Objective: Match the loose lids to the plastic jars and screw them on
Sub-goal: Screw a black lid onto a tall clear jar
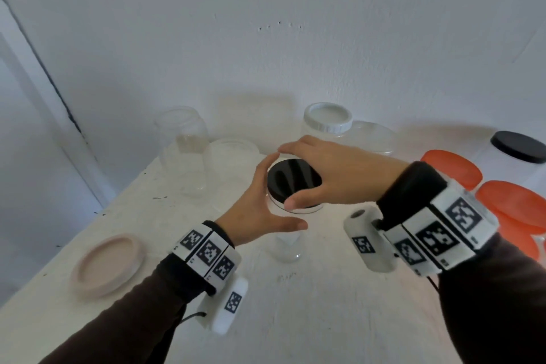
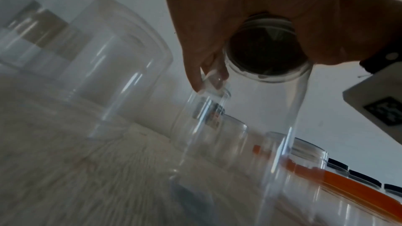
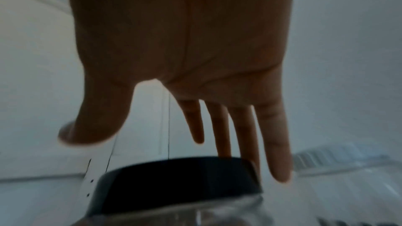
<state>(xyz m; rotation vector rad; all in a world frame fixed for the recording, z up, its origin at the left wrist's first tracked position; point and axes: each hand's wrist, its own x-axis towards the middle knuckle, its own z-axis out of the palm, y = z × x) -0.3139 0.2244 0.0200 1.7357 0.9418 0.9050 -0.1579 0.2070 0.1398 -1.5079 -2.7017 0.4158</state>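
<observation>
Black lid [image 1: 294, 183] is seated on clear jar [image 1: 288, 242]; right hand [image 1: 331, 174] is spread above lid, released; left hand [image 1: 260, 210] is cupped beside jar, grip cannot be told

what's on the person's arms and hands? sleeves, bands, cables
Both hands, left hand and right hand, are bare. Dark long sleeves on both arms. Each wrist wears a white band of black square-code tiles, a white camera block and a thin black cable.
</observation>
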